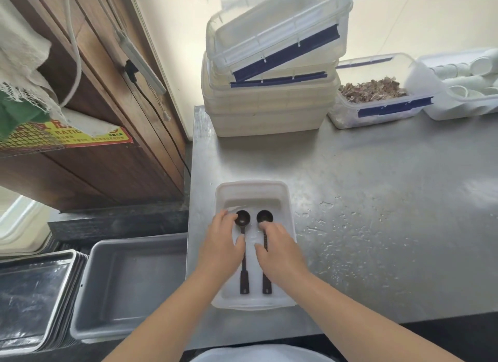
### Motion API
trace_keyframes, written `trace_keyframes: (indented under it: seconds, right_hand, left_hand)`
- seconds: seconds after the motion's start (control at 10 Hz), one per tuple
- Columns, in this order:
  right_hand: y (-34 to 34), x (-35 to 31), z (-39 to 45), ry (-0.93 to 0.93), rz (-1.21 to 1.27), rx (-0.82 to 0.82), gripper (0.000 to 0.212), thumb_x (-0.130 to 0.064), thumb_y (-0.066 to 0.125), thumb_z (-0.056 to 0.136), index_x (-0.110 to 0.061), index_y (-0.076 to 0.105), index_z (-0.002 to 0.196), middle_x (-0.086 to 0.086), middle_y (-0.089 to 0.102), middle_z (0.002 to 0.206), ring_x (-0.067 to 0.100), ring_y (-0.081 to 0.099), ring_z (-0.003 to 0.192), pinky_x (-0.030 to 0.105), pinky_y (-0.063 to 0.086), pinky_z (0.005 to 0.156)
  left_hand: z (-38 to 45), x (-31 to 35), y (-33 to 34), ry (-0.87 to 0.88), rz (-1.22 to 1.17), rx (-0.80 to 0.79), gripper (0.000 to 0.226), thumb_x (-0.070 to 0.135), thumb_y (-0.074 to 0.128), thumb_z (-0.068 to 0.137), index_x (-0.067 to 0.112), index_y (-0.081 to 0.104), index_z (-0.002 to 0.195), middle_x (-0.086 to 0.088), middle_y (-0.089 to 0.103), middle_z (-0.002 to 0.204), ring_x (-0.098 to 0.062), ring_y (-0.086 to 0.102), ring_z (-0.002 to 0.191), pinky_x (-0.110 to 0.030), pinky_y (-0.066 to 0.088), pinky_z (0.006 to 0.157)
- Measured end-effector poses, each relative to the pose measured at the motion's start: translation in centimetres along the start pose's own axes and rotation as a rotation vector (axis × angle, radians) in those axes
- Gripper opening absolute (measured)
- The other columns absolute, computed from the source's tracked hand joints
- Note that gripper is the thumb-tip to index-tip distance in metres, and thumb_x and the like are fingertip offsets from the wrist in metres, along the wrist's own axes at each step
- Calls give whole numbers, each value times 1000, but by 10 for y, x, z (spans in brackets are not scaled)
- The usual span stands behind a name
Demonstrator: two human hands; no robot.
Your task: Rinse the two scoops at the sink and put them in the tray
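Your L hand (pixel 221 247) flat, open on L scoop (pixel 243 243) | R hand (pixel 280 250) open, resting on R scoop (pixel 265 243) | both scoops lie parallel in tray (pixel 285 200) | risk: wet worktop (pixel 377 200), pushing hard may slide tray twd stacked tubs (pixel 269 105).

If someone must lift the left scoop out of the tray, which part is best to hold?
Probably the flat, wider handle end of the left scoop, reached from above at the tray's near side. It lies bare, clear of the left hand.
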State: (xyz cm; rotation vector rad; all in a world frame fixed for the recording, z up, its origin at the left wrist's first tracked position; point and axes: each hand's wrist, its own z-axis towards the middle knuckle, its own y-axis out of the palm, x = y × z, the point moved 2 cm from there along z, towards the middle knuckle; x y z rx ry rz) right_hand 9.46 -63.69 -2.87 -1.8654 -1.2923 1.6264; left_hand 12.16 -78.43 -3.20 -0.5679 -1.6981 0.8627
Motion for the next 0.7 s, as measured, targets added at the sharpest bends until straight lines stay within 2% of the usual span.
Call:
trace_keyframes:
  seconds: [0.1, 0.2, 0.3, 0.4, 0.5, 0.6, 0.7]
  right_hand:
    - [-33, -9, -8, -261, -372, 132, 61, -43, 51, 90, -21, 33, 144, -1, 37, 152, 23, 42, 132, 40, 43, 102]
    - [-57, -11, -10, -235, -521, 124, 82, -65, 33, 88, -25, 3, 152, 3, -3, 163, 24, 2, 149, 46, 19, 116]
    - [-76, -20, -12, -236, -553, 195, 91, -79, 13, 78, -33, -21, 148, 0, -34, 155, 24, -25, 145, 52, 1, 116]
    - [-107, -45, -13, -278, -560, 307, 97, -86, 13, 72, -36, -28, 145, -2, -40, 153, 27, -30, 142, 56, -3, 114]
    - [-151, -81, -13, -346, -547, 462, 103, -88, 20, 71, -35, -21, 148, -1, -36, 155, 28, -28, 143, 59, -3, 114]
    - [-208, -127, -16, -430, -508, 612, 103, -89, 24, 71, -36, -18, 149, -2, -33, 156, 27, -27, 144, 61, -5, 114]
    - [-260, -169, -30, -493, -509, 764, 106, -90, 25, 69, -36, -15, 150, -2, -28, 159, 28, -21, 146, 61, -1, 114]
  left_hand:
    - [-8, 5, -36, 189, 378, 134, 66, 44, 59, 84, 20, 37, 142, -11, 30, 155, -30, 31, 140, -43, 40, 105]
    - [-11, 14, -62, 174, 556, 159, 83, 66, 42, 81, 26, 20, 150, -15, 15, 160, -38, 16, 145, -54, 37, 104]
    - [-12, 26, -82, 150, 584, 211, 89, 81, 23, 77, 38, -3, 151, -10, -7, 163, -39, -2, 147, -64, 25, 108]
    - [-6, 51, -112, 162, 564, 290, 92, 87, 14, 72, 42, -12, 149, -6, -21, 161, -39, -11, 146, -71, 17, 106]
    - [1, 92, -158, 248, 552, 421, 95, 88, 14, 71, 42, -11, 149, -5, -26, 159, -39, -14, 146, -74, 14, 104]
    - [7, 143, -218, 346, 531, 561, 96, 88, 18, 71, 40, -9, 150, -5, -25, 160, -41, -14, 146, -76, 13, 103]
    - [1, 184, -267, 440, 540, 676, 98, 88, 22, 71, 39, -9, 151, -6, -22, 160, -44, -11, 145, -78, 14, 102]
